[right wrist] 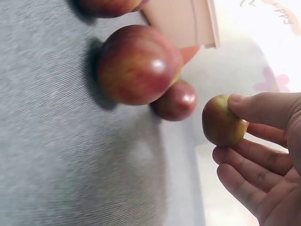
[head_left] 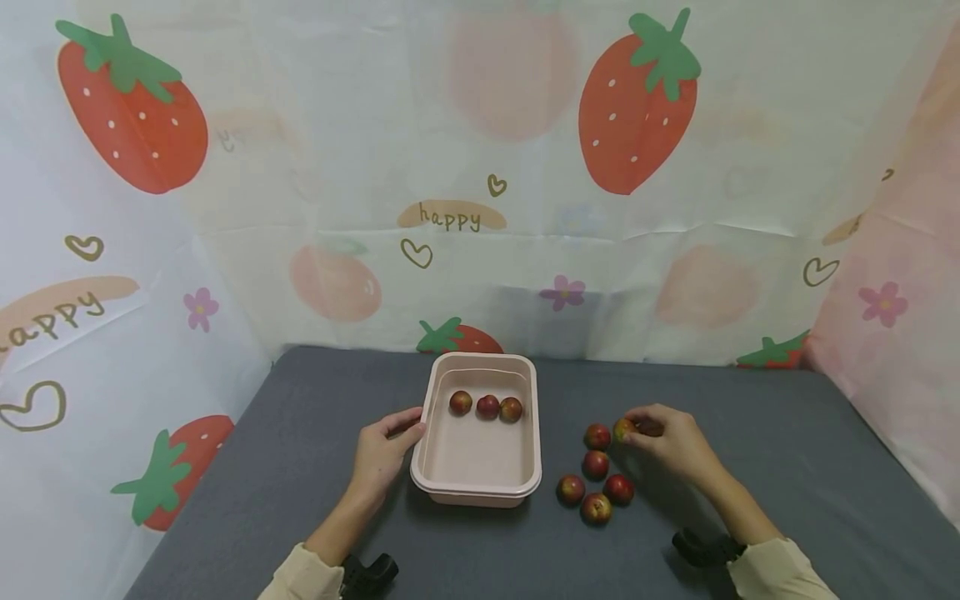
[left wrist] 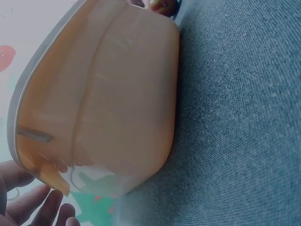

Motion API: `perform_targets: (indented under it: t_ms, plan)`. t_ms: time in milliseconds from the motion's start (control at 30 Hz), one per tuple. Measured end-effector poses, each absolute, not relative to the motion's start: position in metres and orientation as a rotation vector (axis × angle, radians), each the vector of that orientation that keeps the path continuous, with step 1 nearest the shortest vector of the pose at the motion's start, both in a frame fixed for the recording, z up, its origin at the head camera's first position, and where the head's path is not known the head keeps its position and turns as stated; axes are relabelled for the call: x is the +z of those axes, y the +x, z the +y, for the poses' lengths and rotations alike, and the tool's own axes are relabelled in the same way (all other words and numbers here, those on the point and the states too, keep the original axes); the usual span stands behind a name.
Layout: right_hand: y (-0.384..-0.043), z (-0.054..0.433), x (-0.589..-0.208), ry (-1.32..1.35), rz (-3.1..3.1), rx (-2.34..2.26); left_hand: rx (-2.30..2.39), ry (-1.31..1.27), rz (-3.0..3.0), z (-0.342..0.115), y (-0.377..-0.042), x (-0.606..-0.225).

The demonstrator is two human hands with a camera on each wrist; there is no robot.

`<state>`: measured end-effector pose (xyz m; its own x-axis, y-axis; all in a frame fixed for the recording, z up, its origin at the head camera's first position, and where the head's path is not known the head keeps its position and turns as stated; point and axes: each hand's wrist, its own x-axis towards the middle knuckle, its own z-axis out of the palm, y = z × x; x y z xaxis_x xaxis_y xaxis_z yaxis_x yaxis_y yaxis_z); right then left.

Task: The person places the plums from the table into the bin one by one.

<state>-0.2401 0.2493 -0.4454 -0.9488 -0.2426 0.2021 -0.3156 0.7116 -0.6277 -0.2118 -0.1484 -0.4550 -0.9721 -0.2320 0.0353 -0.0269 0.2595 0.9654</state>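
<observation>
Even, soft light across the head view here, the backdrop (head_left: 375, 108) pale and bright, the table (head_left: 247, 483) much darker, and a diffuse shadow pooling along the near side of the tray (head_left: 480, 458)! Over to the left wrist: dimmer, the table tinted blue, the tray's wall shaded, amber glowing near its rim. And the right wrist: backdrop bleached nearly white, white glare on the big plum (right wrist: 138, 66), table weave softly blurred at the bottom.
</observation>
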Motion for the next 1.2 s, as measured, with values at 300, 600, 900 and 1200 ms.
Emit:
perform_targets:
  t_ms: [300,600,900,1200]
  plan:
    - [-0.247,0.243,-0.431,0.529,-2.742,1.040,-1.761,0.276,-2.359,-0.147,-0.212,-0.454]
    - [-0.256,0.231,-0.417,0.587,-2.726,1.022,-1.746,0.288,-2.380,-0.146,-0.211,-0.454]
    - [-0.268,0.206,-0.392,0.654,-2.722,1.067,-1.776,0.297,-2.359,-0.146,-0.211,-0.454]
    - [-0.278,0.179,-0.376,0.761,-2.710,1.117,-1.775,0.292,-2.354,-0.145,-0.212,-0.455]
